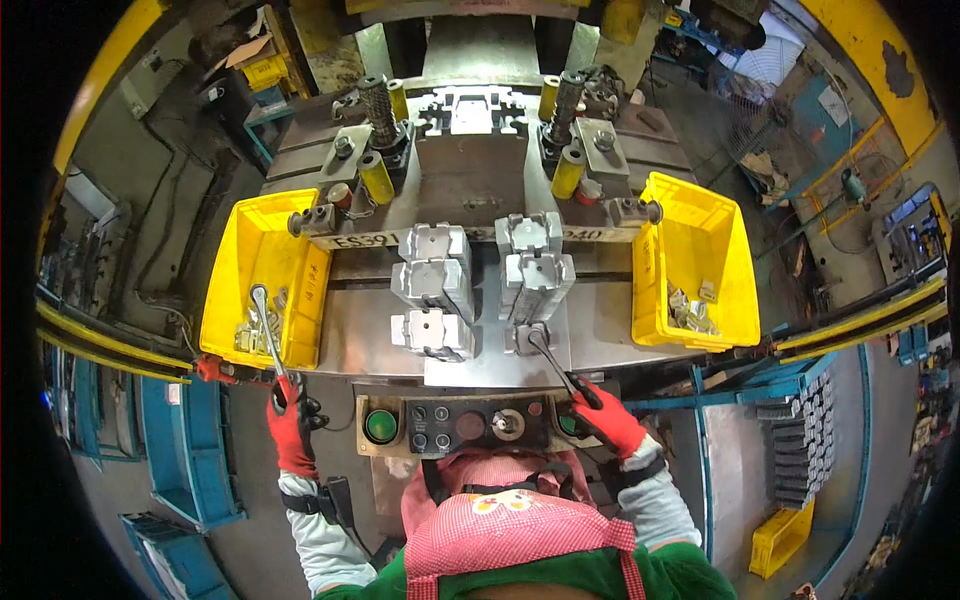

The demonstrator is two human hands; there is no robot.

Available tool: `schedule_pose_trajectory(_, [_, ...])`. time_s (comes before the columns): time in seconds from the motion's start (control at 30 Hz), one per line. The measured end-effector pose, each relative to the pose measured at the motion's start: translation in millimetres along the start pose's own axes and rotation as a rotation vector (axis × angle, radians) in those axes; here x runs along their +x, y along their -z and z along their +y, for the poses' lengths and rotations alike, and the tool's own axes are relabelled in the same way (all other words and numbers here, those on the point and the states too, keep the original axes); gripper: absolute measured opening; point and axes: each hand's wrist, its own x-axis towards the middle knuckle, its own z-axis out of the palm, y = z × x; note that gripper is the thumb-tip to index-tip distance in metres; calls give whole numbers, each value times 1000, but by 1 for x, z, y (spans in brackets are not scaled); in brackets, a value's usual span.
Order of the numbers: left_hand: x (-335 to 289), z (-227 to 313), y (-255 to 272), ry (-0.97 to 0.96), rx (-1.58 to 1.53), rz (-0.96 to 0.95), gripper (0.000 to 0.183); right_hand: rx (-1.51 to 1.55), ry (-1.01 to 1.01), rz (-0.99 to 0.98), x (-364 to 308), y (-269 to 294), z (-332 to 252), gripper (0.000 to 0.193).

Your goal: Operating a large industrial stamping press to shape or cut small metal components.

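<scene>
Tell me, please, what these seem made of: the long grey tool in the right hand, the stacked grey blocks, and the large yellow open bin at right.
The long grey tool: probably metal, judging by its dull shine. The stacked grey blocks: likely bare metal, matte, catching pale highlights. The large yellow open bin: apparently moulded plastic, smooth, evenly coloured.

Narrow gap between metal stacks (pixel 432 280), yellow bins (pixel 690 240) flanking

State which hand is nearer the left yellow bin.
Left. The left hand is just in front of the left yellow bin; the right hand is well off to its right.
</scene>
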Motion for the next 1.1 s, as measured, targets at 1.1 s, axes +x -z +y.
schedule_pose_trajectory(1.1, [-64,-42,-12,87,-152,-33,23,193,336,-163,257,31,-258,18])
